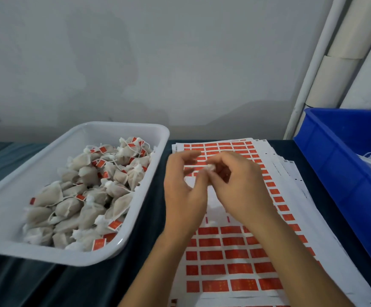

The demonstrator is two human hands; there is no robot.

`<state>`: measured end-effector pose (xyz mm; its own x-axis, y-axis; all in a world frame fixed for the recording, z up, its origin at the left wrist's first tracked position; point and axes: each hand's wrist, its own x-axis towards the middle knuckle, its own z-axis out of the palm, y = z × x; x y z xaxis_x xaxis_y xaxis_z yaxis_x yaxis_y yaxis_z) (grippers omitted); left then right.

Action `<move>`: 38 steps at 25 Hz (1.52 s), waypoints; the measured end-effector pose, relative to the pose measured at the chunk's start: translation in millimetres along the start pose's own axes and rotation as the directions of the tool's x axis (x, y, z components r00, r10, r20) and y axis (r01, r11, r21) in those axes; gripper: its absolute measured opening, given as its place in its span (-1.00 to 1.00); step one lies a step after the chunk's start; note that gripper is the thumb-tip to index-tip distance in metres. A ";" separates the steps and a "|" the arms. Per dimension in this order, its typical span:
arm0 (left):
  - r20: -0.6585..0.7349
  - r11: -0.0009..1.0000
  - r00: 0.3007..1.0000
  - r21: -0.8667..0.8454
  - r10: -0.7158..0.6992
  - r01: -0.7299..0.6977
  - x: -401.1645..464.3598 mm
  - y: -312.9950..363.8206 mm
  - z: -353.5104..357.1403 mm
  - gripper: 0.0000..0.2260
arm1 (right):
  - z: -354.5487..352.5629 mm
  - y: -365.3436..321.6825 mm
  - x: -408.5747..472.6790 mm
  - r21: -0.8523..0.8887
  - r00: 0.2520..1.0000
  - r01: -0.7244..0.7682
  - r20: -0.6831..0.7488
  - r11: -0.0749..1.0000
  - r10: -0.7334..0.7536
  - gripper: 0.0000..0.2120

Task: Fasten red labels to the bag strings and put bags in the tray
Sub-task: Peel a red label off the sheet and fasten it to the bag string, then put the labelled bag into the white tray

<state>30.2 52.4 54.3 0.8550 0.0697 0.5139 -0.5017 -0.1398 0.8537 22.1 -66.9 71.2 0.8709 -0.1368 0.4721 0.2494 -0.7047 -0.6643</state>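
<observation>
A: Head view, the only one you have. Where's the bag you're working on?

B: At centre frame, above the label sheets (pixel 235 255). Your left hand (pixel 183 191) and right hand (pixel 237 185) meet there, and a small white bag (pixel 211 167) shows between the fingertips. Your right grip is curled round it and pinching it. Your left thumb and forefinger close on it from the left, the other left fingers spread upward.

A: Is a label on its string yet?

B: You can't tell from here. The hands hide the string, and no red tag shows at the fingertips.

A: How far along are you?

B: Well in, I'd judge. The white tray (pixel 122 242) at the left of the frame holds a heap of bags (pixel 87 196), many with red labels (pixel 114 224) showing on their strings. The top sheet has a bare patch in its middle, under your hands, where labels are gone; full rows remain above and below.

A: And what's left?

B: Plenty, it seems. The blue bin (pixel 339 165) at the right edge shows something white inside, likely unlabelled bags, though it's too cut off to be sure. This bag isn't in the tray yet.
</observation>
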 end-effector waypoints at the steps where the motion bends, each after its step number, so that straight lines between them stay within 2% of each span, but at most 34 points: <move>1: -0.038 0.999 0.999 0.046 0.028 -0.026 7.5 5.4 -8.1 -0.72 | 3.4 -12.1 7.7 0.035 0.999 0.044 -0.003 0.998 -0.044 -0.90; 5: -0.188 0.981 0.982 0.191 0.028 0.009 34.4 24.4 -46.7 -0.67 | 32.0 -61.7 39.5 0.195 0.967 0.241 0.029 0.951 -0.251 -0.88; 7: -0.292 0.948 0.956 0.310 0.019 0.076 45.9 30.6 -69.4 -0.66 | 54.3 -79.3 50.6 0.299 0.967 0.208 0.079 0.931 -0.241 -0.87; 9: -0.337 0.850 0.941 0.492 -0.014 0.189 54.5 29.7 -90.6 -0.72 | 78.5 -88.8 56.3 0.318 0.952 0.156 0.205 0.935 -0.229 -0.85; 11: -0.261 0.710 0.953 0.641 -0.154 0.291 56.9 25.7 -103.6 -0.80 | 99.0 -88.3 55.5 0.179 0.901 0.204 0.350 0.962 -0.256 -0.81; 13: -0.155 0.666 0.941 0.673 -0.300 0.323 53.6 22.9 -105.2 -0.86 | 109.4 -81.1 49.8 0.051 0.877 0.290 0.385 0.956 -0.287 -0.78; 14: -0.131 0.661 0.941 0.682 -0.312 0.314 51.0 22.3 -103.3 -0.87 | 110.1 -77.1 47.5 0.042 0.884 0.306 0.357 0.951 -0.300 -0.77; 15: -0.125 0.646 0.954 0.711 -0.271 0.277 49.2 22.6 -99.3 -0.87 | 108.0 -73.6 45.8 0.054 0.895 0.311 0.319 0.949 -0.312 -0.77; 17: -0.128 0.617 0.986 0.770 -0.104 0.165 47.4 24.9 -84.7 -0.88 | 95.9 -66.3 45.2 0.085 0.917 0.313 0.233 0.946 -0.325 -0.78; 18: -0.120 0.642 0.992 0.758 -0.038 0.116 46.5 25.8 -75.2 -0.89 | 87.2 -60.8 44.4 0.099 0.929 0.306 0.187 0.947 -0.320 -0.80; 20: -0.041 0.757 0.999 0.653 0.008 0.021 43.7 24.3 -54.1 -0.85 | 65.5 -43.4 36.0 0.087 0.959 0.257 0.098 0.962 -0.265 -0.81; 23: 0.142 0.893 0.986 0.450 -0.083 0.010 27.3 12.0 -15.6 -0.84 | 30.3 -8.4 7.8 -0.063 0.993 0.089 0.078 0.994 -0.084 -0.66; 26: 0.318 0.918 0.924 0.390 -0.211 0.075 0.8 -7.3 27.6 -0.85 | 2.8 24.2 -17.4 -0.286 0.985 -0.091 0.116 0.954 0.128 -0.55; 30: 0.412 0.941 0.865 0.289 -0.287 0.175 -29.3 -30.7 62.5 -0.81 | -17.6 53.2 -33.5 -0.416 0.945 -0.168 0.189 0.894 0.266 -0.62; 34: 0.394 0.922 0.873 0.361 -0.288 0.141 -41.8 -43.1 64.6 -0.83 | -20.5 70.4 -46.6 -0.385 0.928 -0.127 0.281 0.914 0.247 -0.63; 38: 0.404 0.931 0.868 0.331 -0.288 0.155 -43.3 -45.3 65.1 -0.82 | -30.4 80.4 -36.3 -0.335 0.904 -0.113 0.356 0.935 0.236 -0.71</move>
<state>24.4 -8.6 -12.1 0.9400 -0.2983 0.1658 -0.2910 -0.4466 0.8461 -2.4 -139.8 18.3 0.9971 -0.0426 0.0635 -0.0069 -0.8771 -0.4802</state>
